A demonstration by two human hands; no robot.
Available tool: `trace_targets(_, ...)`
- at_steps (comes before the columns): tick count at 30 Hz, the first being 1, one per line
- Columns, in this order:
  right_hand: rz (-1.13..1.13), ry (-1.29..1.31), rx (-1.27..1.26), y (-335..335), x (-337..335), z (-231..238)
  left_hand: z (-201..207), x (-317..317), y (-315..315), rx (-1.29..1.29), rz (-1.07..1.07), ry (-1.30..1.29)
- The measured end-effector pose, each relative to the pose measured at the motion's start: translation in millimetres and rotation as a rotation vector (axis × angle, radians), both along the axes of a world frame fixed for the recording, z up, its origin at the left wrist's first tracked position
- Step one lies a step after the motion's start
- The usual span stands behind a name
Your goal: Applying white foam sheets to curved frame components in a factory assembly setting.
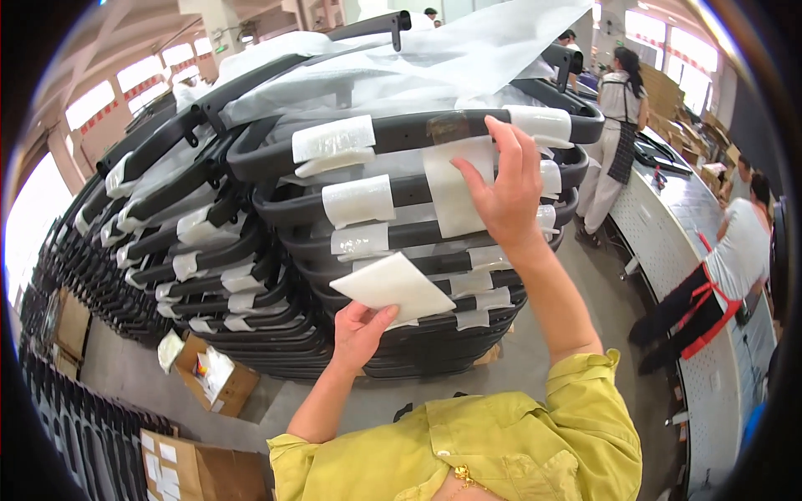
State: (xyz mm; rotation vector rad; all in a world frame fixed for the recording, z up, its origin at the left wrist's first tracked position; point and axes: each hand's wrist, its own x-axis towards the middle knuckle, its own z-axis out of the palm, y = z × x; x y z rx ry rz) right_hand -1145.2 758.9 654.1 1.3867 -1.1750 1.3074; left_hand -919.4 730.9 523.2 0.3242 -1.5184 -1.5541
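Observation:
Between thumb and fingers, my left hand (pixel 357 336) grips a small stack of white foam sheets (pixel 393 286) in front of the piled frames. Higher up, my right hand (pixel 510 188) is open, thumb and fingers apart, by the top black curved frame (pixel 397 129). Its fingertips are close to that frame's bar; contact is hard to tell. Beside the thumb a single foam sheet (pixel 455 200) hangs down over the lower bar, its upper end under a strip of brown tape (pixel 449 126). Taped white foam wraps (pixel 332 138) surround the bars on either side.
Translucent white sheeting (pixel 376 71) drapes over the pile. More stacked frames (pixel 67 267) extend left. Cardboard boxes (pixel 238 392) stand on the floor at lower left. At right, a long workbench (pixel 681 221) has two people nearby, one in a red-tied apron (pixel 710 292).

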Motion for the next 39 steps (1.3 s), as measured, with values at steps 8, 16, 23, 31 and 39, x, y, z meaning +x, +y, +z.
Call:
trace_targets(8,-0.098,-0.394,0.092,5,31,-13,17,7,-26,-0.059,-0.195,-0.090)
trace_targets(16,0.205,-0.809,0.270,20,33,-29,24,-5,-44,-0.060,-0.290,-0.150)
trace_targets(23,-0.042,-0.383,0.142,-7,27,-74,-3,-60,-62,-0.156,-0.280,-0.250)
trace_targets(31,0.048,-0.353,0.175,20,-3,-104,-22,-51,-58,-0.109,-0.363,-0.210)
trace_targets(39,0.436,-0.783,0.477,81,22,-101,-9,-23,-18,0.335,-0.382,-0.246)
